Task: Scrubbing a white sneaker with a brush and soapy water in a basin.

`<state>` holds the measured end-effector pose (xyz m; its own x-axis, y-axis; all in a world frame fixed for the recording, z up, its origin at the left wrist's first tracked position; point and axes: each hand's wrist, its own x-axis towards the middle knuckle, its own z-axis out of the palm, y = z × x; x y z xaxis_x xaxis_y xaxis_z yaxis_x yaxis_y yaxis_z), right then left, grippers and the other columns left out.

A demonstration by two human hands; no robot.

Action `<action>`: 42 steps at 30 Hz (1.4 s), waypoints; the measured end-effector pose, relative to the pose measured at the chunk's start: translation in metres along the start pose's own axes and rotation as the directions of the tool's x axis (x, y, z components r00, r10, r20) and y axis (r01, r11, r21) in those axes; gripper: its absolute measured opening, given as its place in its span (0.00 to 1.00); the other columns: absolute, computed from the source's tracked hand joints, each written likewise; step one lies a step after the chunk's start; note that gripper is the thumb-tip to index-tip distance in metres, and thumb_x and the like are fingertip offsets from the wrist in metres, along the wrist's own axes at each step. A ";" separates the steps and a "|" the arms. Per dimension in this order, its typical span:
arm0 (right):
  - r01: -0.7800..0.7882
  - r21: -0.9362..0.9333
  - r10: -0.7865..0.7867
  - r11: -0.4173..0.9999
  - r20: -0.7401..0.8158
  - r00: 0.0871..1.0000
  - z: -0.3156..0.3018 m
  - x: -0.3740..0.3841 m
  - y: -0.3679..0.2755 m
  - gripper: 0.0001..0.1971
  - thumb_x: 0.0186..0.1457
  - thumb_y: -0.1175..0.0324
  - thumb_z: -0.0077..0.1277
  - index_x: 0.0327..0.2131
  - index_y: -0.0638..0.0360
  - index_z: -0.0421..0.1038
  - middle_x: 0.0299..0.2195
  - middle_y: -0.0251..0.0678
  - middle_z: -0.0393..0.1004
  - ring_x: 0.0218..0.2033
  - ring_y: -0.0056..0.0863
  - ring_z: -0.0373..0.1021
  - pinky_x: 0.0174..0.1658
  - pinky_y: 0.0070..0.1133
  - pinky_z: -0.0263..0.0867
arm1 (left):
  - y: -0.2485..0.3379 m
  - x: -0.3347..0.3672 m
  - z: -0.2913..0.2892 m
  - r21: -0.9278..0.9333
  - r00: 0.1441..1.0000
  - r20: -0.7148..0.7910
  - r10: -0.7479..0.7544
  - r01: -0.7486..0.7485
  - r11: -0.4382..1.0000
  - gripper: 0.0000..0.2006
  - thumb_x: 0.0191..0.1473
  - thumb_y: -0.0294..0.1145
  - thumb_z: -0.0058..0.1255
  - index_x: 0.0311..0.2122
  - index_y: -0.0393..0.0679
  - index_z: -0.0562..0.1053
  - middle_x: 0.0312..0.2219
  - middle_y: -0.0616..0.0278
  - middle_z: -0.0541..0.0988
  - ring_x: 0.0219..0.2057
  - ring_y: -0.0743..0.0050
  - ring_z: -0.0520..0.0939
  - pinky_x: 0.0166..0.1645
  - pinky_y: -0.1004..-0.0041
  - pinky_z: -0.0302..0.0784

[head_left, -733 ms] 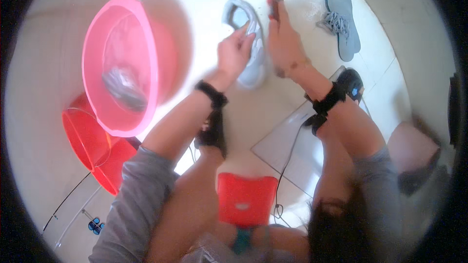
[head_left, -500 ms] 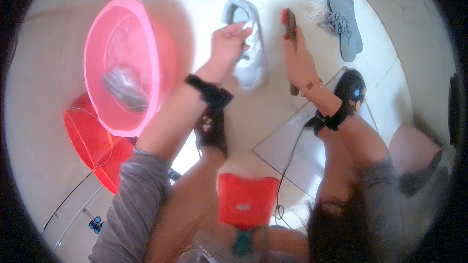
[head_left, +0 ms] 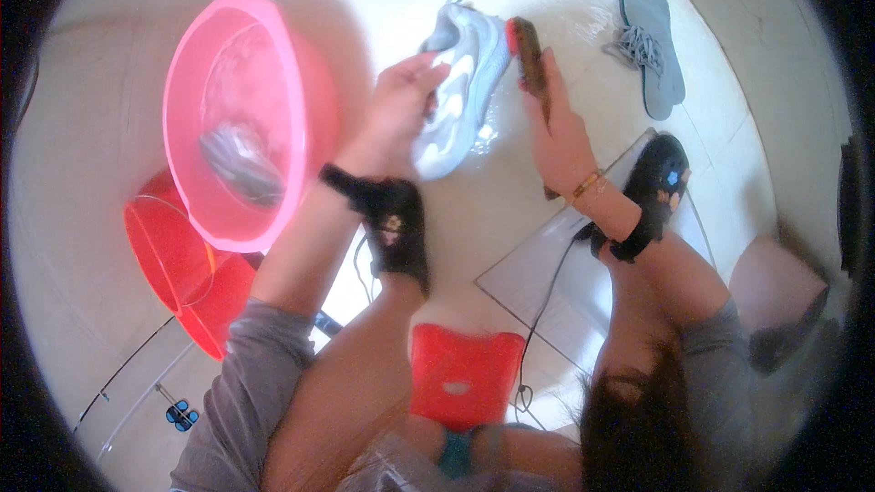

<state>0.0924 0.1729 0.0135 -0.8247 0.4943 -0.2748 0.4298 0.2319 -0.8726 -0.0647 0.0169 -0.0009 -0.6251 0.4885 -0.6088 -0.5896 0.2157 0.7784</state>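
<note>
between shoe (head_left: 466, 91) and basin rim (head_left: 294, 96), floor (head_left: 383, 18)

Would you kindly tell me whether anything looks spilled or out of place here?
Wet-looking patches glisten on the floor beside the pale shoe in the left hand, so water may have spilled. Grey insoles and laces lie loose on the right, outside any shoe.
</note>
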 end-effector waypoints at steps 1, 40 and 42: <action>0.007 0.008 -0.007 1.000 -0.001 1.000 0.001 0.000 -0.001 0.32 0.62 0.61 0.39 0.65 0.50 0.37 0.34 0.59 0.74 0.32 0.58 0.72 0.34 0.42 0.68 | 0.000 0.000 0.000 0.000 1.000 -0.003 -0.001 0.001 1.000 0.09 0.55 0.29 0.54 0.41 0.42 0.75 0.21 0.74 0.74 0.17 0.87 0.66 0.21 0.83 0.61; 0.163 -0.662 0.020 0.731 0.260 0.965 0.012 -0.026 -0.007 0.33 0.60 0.66 0.39 0.66 0.33 0.39 0.29 0.52 0.70 0.24 0.51 0.72 0.27 0.41 0.70 | -0.061 0.018 0.023 0.356 0.974 0.108 0.202 -0.227 0.906 0.09 0.57 0.23 0.49 0.43 0.36 0.75 0.29 0.65 0.80 0.31 0.81 0.80 0.34 0.82 0.75; 0.133 -0.697 0.018 0.704 0.204 0.979 0.004 -0.008 0.000 0.32 0.61 0.64 0.38 0.66 0.33 0.38 0.29 0.52 0.71 0.24 0.51 0.72 0.27 0.42 0.69 | -0.051 0.014 0.035 0.236 0.980 0.077 0.184 -0.197 0.952 0.10 0.57 0.23 0.49 0.44 0.36 0.75 0.29 0.66 0.80 0.31 0.81 0.80 0.35 0.81 0.76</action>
<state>0.0978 0.1655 0.0144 -0.8747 0.3167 -0.3668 0.4494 0.8133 -0.3696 -0.0255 0.0426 -0.0438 -0.6814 0.5834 -0.4419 -0.3175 0.3084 0.8967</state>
